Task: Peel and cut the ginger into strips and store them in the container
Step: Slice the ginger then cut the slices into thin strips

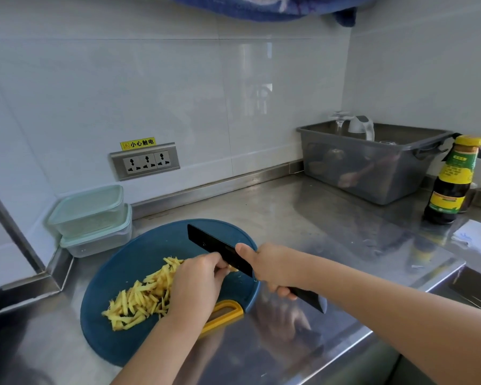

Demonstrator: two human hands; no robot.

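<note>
**Hands slicing ginger on a blue board at a steel bench**

Head view, looking down. At lower centre of the frame a round blue cutting board (150, 245) lies on a steel bench (303, 218). A yellow handle (224, 312) sits at the board's lower right edge.

A loose pile of pale yellow ginger strips (139, 298) is spread across the middle of the board, running from lower left up toward the hands.

The left hand (197, 284) rests over the right end of the pile. Its fingers are curled down, pinning a small ginger piece (233, 269) that is mostly hidden beneath them, right against the blade.

The right hand (270, 268) is wrapped firmly round the handle of a black knife (217, 245), thumb laid along the blade's flat side. The blade slants toward the upper left across the board, and the handle's end pokes out at lower right.

At left, in the corner against the tiled wall, two clear containers (92, 218) with pale green lids stand stacked, just beside the board.

Above them on the wall is a socket strip (145, 161) with a yellow warning label (137, 143).

At upper right a grey plastic bin (372, 159) stands on the bench, and a dark sauce bottle (453, 179) with a yellow cap stands near it, further right.
</note>
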